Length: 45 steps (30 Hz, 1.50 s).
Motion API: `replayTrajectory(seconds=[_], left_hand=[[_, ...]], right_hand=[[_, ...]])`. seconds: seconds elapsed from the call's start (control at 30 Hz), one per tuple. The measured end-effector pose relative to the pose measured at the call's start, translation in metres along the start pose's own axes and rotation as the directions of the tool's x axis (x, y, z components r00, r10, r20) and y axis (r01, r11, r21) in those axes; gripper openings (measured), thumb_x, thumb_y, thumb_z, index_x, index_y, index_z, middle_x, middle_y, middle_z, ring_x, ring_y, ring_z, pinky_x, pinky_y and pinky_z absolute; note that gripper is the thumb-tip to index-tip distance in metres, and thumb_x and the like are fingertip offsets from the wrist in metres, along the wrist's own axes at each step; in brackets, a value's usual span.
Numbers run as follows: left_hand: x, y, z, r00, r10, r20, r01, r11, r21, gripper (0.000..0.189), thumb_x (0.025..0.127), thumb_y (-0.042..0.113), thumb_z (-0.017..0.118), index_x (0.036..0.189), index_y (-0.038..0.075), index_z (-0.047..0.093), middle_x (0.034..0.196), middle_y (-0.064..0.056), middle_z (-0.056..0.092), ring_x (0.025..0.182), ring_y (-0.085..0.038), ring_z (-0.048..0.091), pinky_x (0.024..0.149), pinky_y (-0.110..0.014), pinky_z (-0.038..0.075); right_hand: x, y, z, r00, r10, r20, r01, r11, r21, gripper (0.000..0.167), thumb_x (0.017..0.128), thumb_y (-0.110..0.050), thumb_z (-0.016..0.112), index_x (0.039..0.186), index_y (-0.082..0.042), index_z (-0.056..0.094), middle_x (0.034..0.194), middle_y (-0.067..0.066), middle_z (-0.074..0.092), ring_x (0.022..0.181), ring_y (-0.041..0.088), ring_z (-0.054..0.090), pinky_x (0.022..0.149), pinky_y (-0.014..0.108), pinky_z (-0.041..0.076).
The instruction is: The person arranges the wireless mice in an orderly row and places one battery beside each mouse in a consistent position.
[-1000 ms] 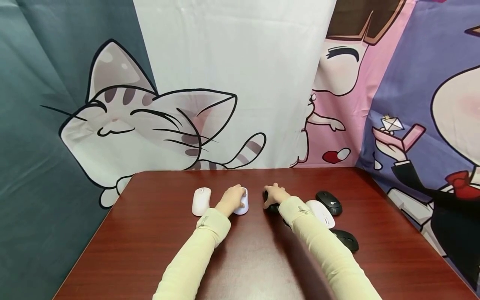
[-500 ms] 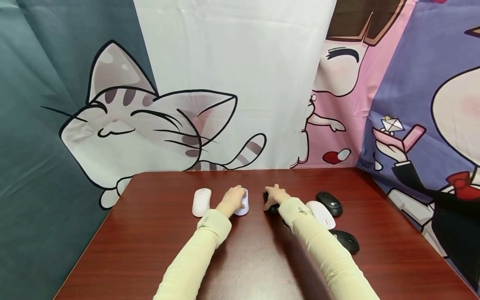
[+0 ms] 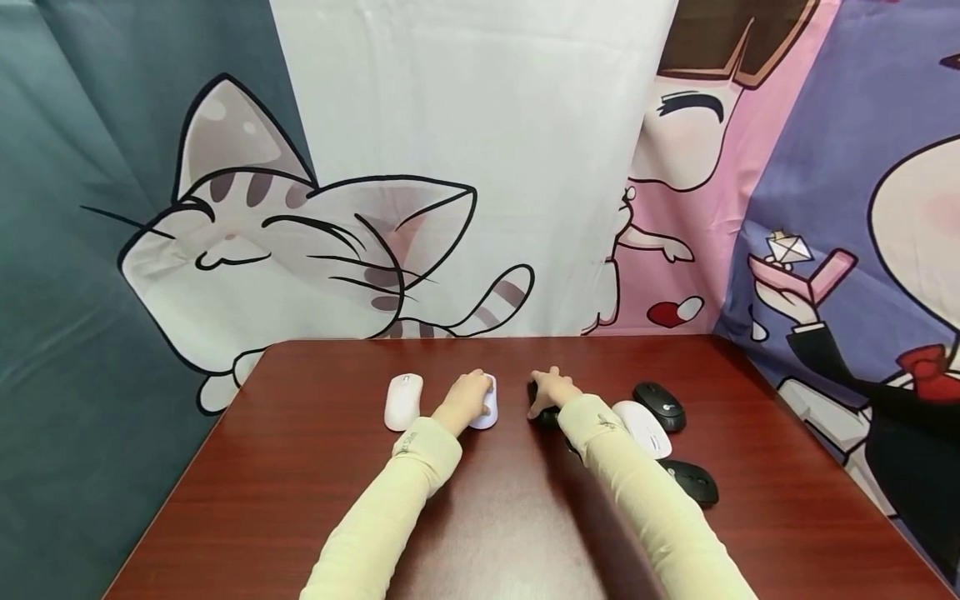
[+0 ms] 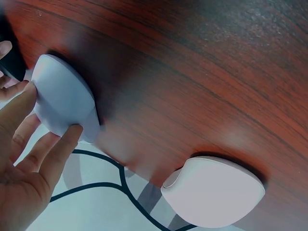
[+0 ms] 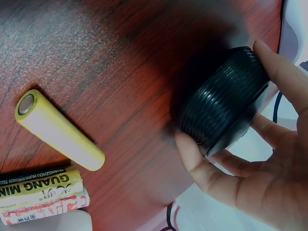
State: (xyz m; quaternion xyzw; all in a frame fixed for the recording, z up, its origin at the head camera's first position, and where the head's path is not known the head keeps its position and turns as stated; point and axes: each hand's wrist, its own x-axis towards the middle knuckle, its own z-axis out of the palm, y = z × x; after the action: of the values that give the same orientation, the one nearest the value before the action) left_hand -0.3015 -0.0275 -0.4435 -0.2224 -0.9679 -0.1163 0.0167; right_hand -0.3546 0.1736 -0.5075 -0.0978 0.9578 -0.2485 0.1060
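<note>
My left hand (image 3: 463, 402) grips a pale lavender computer mouse (image 3: 489, 408). In the left wrist view, the thumb and fingers lie along the sides of this mouse (image 4: 65, 98). A white mouse (image 3: 403, 402) sits to its left, apart from the hand. My right hand (image 3: 551, 393) holds a black ribbed object (image 5: 224, 96), rounded and glossy, between thumb and fingers. From the head, the hand mostly covers it; its exact kind is unclear. Beside it in the right wrist view lie a plain yellow battery (image 5: 60, 130) and printed batteries (image 5: 41, 192).
Right of the right forearm are a black mouse (image 3: 660, 406), a white mouse (image 3: 642, 429) and another black mouse (image 3: 692, 482). The right sleeve seems to hide the batteries from the head camera. A reddish-brown table (image 3: 262, 467) ends at a printed cloth backdrop (image 3: 487, 167).
</note>
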Motion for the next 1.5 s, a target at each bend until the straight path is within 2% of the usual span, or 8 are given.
replayTrajectory(seconds=[0.07,0.1,0.37,0.5,0.7,1.0,1.27,1.5], left_hand=[[-0.001,0.001,0.001,1.0,-0.007,0.004,0.007,1.0,-0.004,0.033,0.07,0.013,0.081,0.098,0.003,0.068,0.101,-0.014,0.061,0.094,-0.034,0.062,0.085,-0.04,0.05],[-0.001,0.001,0.001,1.0,-0.011,0.004,0.011,1.0,-0.006,0.033,0.07,0.013,0.081,0.099,0.003,0.068,0.101,-0.014,0.061,0.094,-0.034,0.062,0.085,-0.04,0.05],[-0.001,0.004,-0.001,0.999,-0.041,0.013,0.042,0.999,-0.028,0.034,0.074,0.012,0.078,0.105,0.002,0.067,0.109,-0.016,0.061,0.099,-0.035,0.061,0.087,-0.04,0.05],[-0.002,0.004,0.0,0.998,-0.061,0.017,0.061,0.998,-0.018,0.036,0.076,0.013,0.077,0.108,0.002,0.067,0.112,-0.016,0.06,0.102,-0.034,0.061,0.088,-0.04,0.05],[-0.006,0.003,0.004,0.999,-0.036,-0.017,0.036,0.999,0.006,0.034,0.076,0.013,0.076,0.107,0.001,0.068,0.116,-0.018,0.061,0.103,-0.035,0.061,0.088,-0.041,0.05],[-0.013,0.0,0.004,0.998,-0.005,-0.068,0.006,1.0,0.02,0.033,0.079,0.014,0.072,0.112,0.008,0.067,0.122,-0.017,0.057,0.106,-0.034,0.057,0.077,-0.044,0.053],[-0.022,-0.01,0.001,0.984,0.074,-0.164,-0.079,0.996,-0.027,0.038,0.085,0.016,0.068,0.123,0.016,0.063,0.121,-0.011,0.06,0.107,-0.031,0.058,0.076,-0.046,0.053],[-0.029,-0.023,-0.008,0.971,0.105,-0.216,-0.124,0.989,-0.077,0.037,0.084,0.011,0.066,0.121,0.014,0.064,0.114,-0.01,0.063,0.102,-0.03,0.061,0.077,-0.045,0.052]], right_hand=[[-0.011,-0.024,-0.013,0.996,0.075,0.042,-0.073,0.997,-0.038,0.071,0.072,-0.019,0.079,0.134,-0.009,0.046,0.13,0.025,0.032,0.118,0.042,0.037,0.088,0.048,0.045],[-0.03,-0.052,-0.029,0.97,0.227,0.09,-0.215,0.969,-0.12,0.07,0.068,-0.017,0.083,0.129,-0.011,0.05,0.124,0.025,0.035,0.109,0.045,0.04,0.082,0.055,0.045],[-0.049,-0.071,-0.041,0.972,0.221,0.078,-0.212,0.971,-0.115,0.067,0.07,-0.013,0.079,0.129,-0.01,0.047,0.125,0.026,0.037,0.112,0.045,0.041,0.086,0.056,0.044],[-0.053,-0.067,-0.039,0.974,0.212,0.078,-0.217,0.975,0.05,0.063,0.076,-0.014,0.074,0.131,-0.01,0.045,0.134,0.025,0.037,0.123,0.044,0.036,0.093,0.054,0.041],[-0.053,-0.071,-0.055,0.971,0.211,0.109,-0.206,0.977,-0.06,0.076,0.081,-0.024,0.072,0.145,-0.013,0.032,0.143,0.026,0.027,0.127,0.045,0.034,0.097,0.058,0.038],[-0.057,-0.064,-0.081,0.989,0.101,0.104,-0.09,0.99,-0.105,0.078,0.083,-0.024,0.07,0.146,-0.009,0.027,0.149,0.031,0.015,0.131,0.053,0.024,0.099,0.063,0.034],[-0.074,-0.057,-0.1,0.993,-0.1,0.057,0.103,0.993,-0.058,0.072,0.084,-0.023,0.068,0.143,-0.003,0.031,0.143,0.037,0.022,0.128,0.059,0.024,0.1,0.065,0.03],[-0.09,-0.049,-0.113,0.988,-0.154,-0.022,0.153,0.987,-0.054,0.066,0.085,-0.022,0.065,0.14,-0.001,0.036,0.14,0.037,0.029,0.125,0.058,0.031,0.098,0.066,0.032]])
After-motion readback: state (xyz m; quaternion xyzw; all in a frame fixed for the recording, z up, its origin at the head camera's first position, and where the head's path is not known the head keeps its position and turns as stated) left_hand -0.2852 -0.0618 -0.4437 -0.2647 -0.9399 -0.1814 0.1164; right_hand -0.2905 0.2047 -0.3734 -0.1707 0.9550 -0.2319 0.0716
